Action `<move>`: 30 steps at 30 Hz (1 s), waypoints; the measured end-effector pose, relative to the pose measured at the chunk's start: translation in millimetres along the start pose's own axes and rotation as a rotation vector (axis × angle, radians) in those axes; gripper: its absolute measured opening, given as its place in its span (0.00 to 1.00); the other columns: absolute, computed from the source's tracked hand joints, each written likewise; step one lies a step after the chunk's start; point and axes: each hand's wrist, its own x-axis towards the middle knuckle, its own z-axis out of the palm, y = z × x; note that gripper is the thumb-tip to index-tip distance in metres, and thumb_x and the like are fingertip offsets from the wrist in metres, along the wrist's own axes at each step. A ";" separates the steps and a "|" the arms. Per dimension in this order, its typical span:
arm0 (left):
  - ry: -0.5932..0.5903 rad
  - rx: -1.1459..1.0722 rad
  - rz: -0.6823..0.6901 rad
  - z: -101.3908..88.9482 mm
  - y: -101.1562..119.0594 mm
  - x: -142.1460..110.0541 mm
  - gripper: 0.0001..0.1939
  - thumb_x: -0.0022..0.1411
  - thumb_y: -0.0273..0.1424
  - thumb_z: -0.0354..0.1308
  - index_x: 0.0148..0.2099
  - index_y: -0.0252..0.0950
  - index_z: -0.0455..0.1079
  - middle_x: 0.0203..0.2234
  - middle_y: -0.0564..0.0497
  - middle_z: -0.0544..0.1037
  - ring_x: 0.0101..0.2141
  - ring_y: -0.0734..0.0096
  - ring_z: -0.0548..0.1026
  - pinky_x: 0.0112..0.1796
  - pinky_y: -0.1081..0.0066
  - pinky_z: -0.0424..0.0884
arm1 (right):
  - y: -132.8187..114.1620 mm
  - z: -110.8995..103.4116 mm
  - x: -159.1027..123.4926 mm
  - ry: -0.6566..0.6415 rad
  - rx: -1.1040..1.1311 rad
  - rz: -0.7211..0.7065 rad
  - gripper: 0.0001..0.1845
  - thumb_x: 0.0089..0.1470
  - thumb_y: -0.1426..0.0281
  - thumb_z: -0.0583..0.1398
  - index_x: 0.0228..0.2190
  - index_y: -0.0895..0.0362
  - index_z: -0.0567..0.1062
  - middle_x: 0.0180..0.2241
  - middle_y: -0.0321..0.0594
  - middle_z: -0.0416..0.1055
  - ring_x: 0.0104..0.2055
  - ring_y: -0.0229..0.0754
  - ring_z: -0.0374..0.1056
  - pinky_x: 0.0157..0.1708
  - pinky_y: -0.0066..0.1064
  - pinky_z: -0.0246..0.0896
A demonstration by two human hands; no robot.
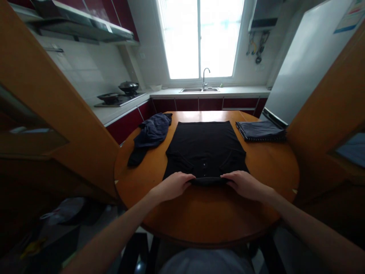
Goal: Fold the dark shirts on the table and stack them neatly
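Spread on the round wooden table [211, 224] is a black buttoned shirt [205, 140], its hem toward the window and its collar toward me. My left hand [176, 184] pinches the left end of the collar between thumb and fingers. At the collar's right end, my right hand [243, 183] grips in the same way. Small buttons show along the placket midway between both hands. The sleeves lie folded in over the body, partly lost in the dark fabric.
A crumpled dark blue garment [152, 131] lies on the table's left side. Folded dark clothing [261, 131] sits at the right. Beyond are a sink [192, 90], a stove [121, 99] with pans, and a refrigerator [308, 57]. Wooden door frames flank the table.
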 end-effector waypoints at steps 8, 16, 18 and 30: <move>-0.368 -0.194 -0.090 -47.4 -52.9 67.1 0.15 0.62 0.41 0.59 0.40 0.33 0.76 0.29 0.54 0.78 0.30 0.70 0.73 0.32 0.74 0.64 | 33.0 -41.9 71.3 -0.411 0.184 0.118 0.13 0.54 0.67 0.60 0.38 0.60 0.80 0.34 0.39 0.78 0.36 0.45 0.71 0.34 0.29 0.61; -0.443 -0.223 -0.122 -49.2 -81.4 111.9 0.15 0.53 0.36 0.67 0.42 0.34 0.77 0.33 0.53 0.80 0.34 0.67 0.75 0.36 0.73 0.66 | 63.7 -42.3 126.2 -0.593 0.170 0.108 0.12 0.48 0.67 0.64 0.35 0.59 0.81 0.31 0.36 0.77 0.33 0.41 0.69 0.32 0.27 0.59; -0.441 -0.226 -0.125 -49.7 -84.9 114.8 0.16 0.54 0.38 0.67 0.42 0.34 0.78 0.33 0.51 0.81 0.35 0.67 0.75 0.36 0.73 0.67 | 66.9 -40.6 131.1 -0.586 0.166 0.074 0.12 0.47 0.69 0.64 0.35 0.59 0.81 0.31 0.36 0.77 0.33 0.40 0.69 0.33 0.28 0.60; -0.204 -0.179 -0.090 -36.5 -87.1 80.6 0.16 0.66 0.39 0.57 0.48 0.34 0.77 0.39 0.49 0.82 0.37 0.67 0.77 0.39 0.74 0.67 | 41.2 -8.4 88.1 -0.057 0.116 0.169 0.17 0.63 0.62 0.55 0.31 0.57 0.79 0.31 0.41 0.78 0.33 0.42 0.71 0.33 0.30 0.58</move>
